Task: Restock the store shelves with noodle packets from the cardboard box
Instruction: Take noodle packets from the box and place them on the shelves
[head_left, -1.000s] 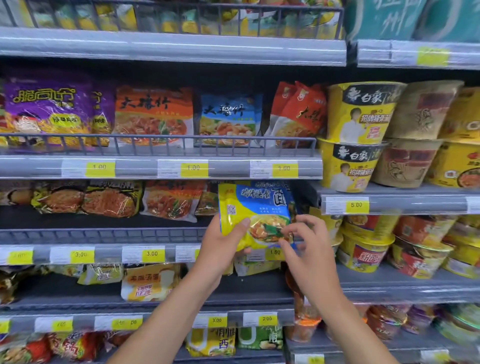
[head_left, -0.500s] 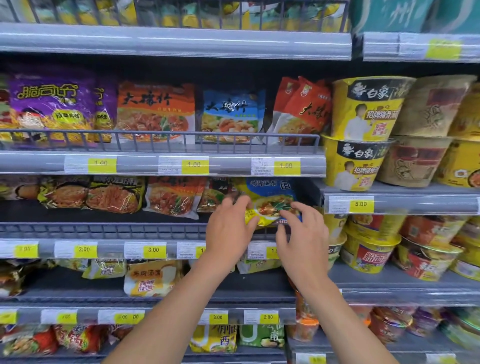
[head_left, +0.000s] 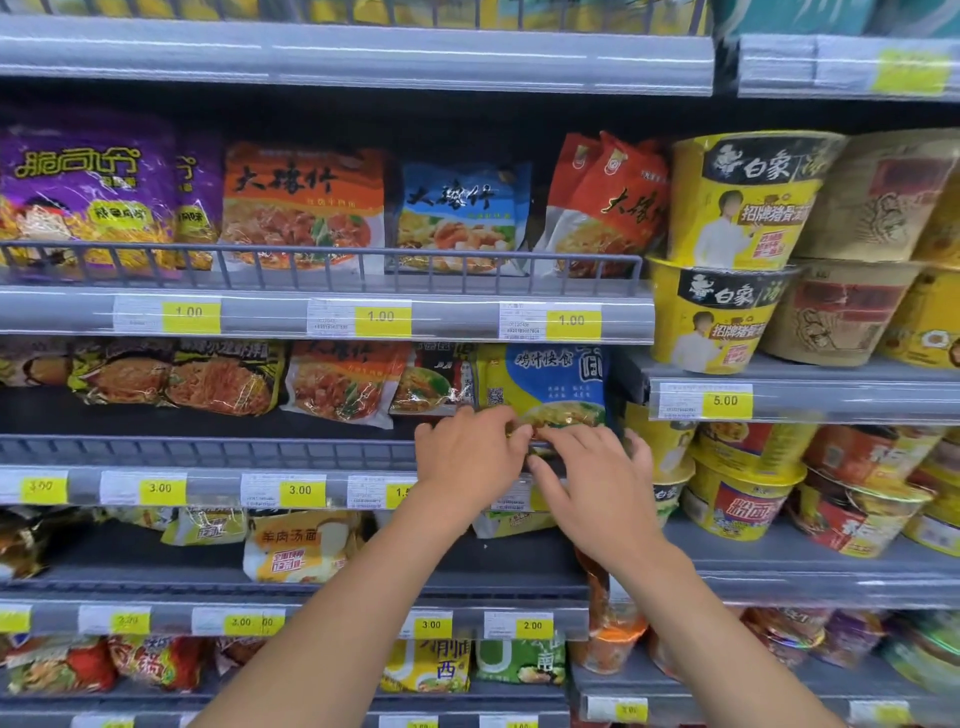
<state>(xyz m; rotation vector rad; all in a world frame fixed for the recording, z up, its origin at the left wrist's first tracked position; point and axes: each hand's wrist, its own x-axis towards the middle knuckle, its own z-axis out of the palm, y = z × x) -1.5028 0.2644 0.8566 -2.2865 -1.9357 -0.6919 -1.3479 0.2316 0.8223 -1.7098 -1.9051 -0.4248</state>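
Grey store shelves (head_left: 363, 60) fill the view, each with a strip of yellow price tags (head_left: 571, 320) along its front edge.

At the right end of the shelf with the low front rail (head_left: 208, 452), the fingers (head_left: 498, 421) of the left hand (head_left: 467, 457) are curled over the lower edge of a yellow and blue noodle packet (head_left: 545, 384). The right hand (head_left: 592, 478) meets it from the other side. Its forefinger lies along the same lower edge with the thumb below it, pinching the packet, while its other fingers (head_left: 631, 449) are spread toward the right. The fingertips of the two hands almost touch at the middle of the packet's bottom edge.

The noodle packet stands upright just behind the rail, with its top tucked under the price strip of the shelf above. A dark packet (head_left: 431, 379) leans against its left side, and an orange and white packet (head_left: 337, 384) comes next along the shelf.

On the shelf above stand a purple packet (head_left: 78, 192), an orange packet (head_left: 301, 208), a blue packet (head_left: 457, 213) and red packets (head_left: 608, 202). To the right of the packet's shelf end, yellow noodle cups (head_left: 727, 312) are stacked two high, with red and yellow bowls (head_left: 737, 499) on the shelf below them. Below the hands, a white and yellow packet (head_left: 296, 545) lies near the front edge of the next shelf down.
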